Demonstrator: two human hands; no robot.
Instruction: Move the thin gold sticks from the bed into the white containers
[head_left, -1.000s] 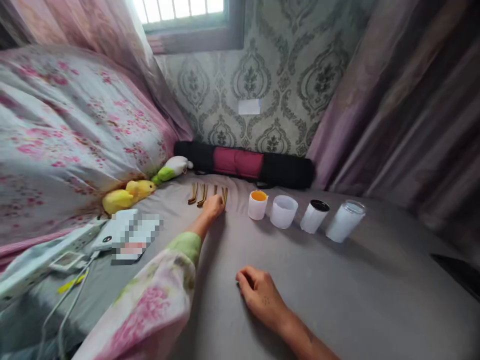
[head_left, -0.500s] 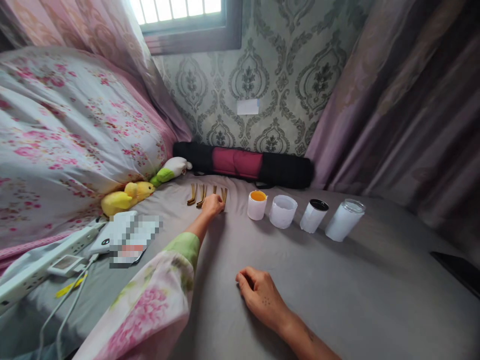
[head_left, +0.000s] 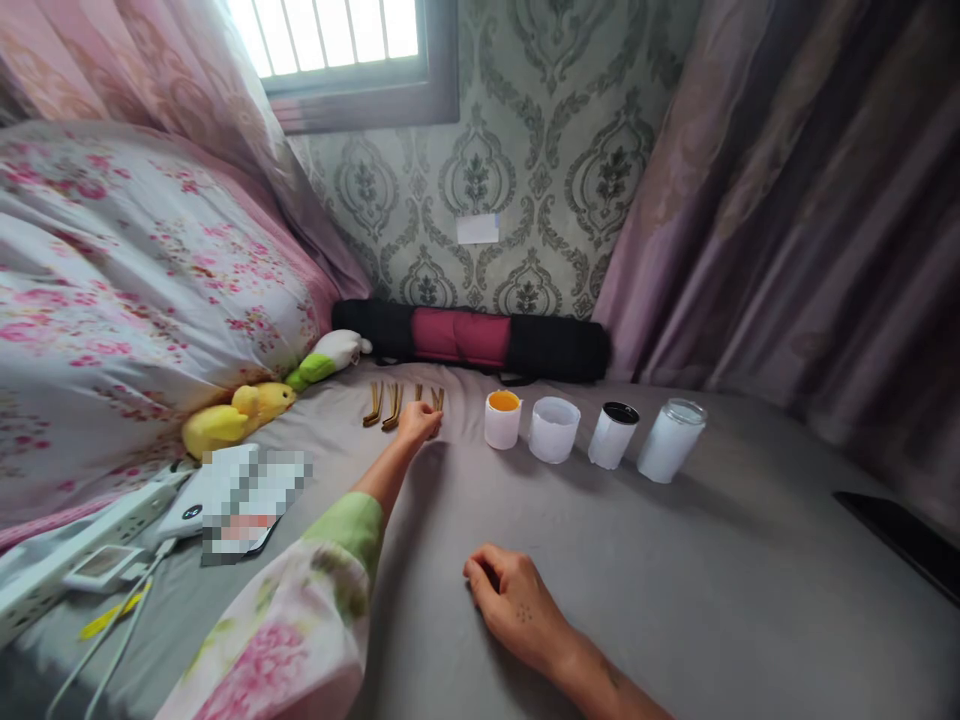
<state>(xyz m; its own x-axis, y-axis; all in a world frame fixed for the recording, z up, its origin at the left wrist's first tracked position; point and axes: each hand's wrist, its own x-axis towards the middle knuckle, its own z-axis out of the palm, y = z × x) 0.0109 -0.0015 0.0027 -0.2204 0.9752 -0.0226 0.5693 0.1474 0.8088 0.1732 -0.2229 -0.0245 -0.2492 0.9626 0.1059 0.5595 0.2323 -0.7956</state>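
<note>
Fingers (head_left: 430,416) of my left hand (head_left: 414,427) are bent and drawn together over the right-hand sticks (head_left: 391,422); the contact point is hidden, so I cannot tell whether any stick is grasped. The sticks, brown, with near ends bent where visible, lie in a row of small groups on the grey sheet (head_left: 675,580). Two groups lie clear, left of my hand; the others show beyond it. My right hand (head_left: 517,602) is nearer to me, loosely curled, a hollow showing inside the curl; I cannot tell whether it is fully closed. To the right of the sticks stand, in order, an orange-lined cup (head_left: 502,428), a wide cup (head_left: 553,442), a dark-mouthed can (head_left: 611,445) and a jar (head_left: 667,448). Behind, a bag (head_left: 555,350) lies along the wall (head_left: 536,180)
</note>
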